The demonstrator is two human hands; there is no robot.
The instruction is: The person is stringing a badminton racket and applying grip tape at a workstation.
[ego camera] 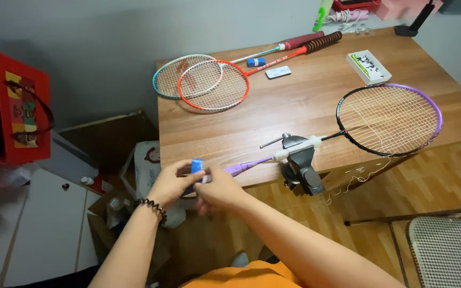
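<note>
At lower centre of the frame, both hands meet at the handle end of the purple badminton racket (385, 120), whose shaft is clamped in a small black bench vise (301, 165) on the edge of the wooden table (305, 101). The left hand (169, 181) has its fingers curled round a small blue roll of grip tape (197, 165), pinching it between thumb and fingertips. The right hand (217, 189) is closed over the handle just beside the roll.

Wrapping here would go best with the tape kept taut and each turn overlapping evenly — the vise steadies the shaft, so the hands need only guide.

The handle itself is mostly hidden under the right hand, and how much tape is laid cannot be made out. 2 more rackets (209, 82) lie at upper left of the table.
</note>
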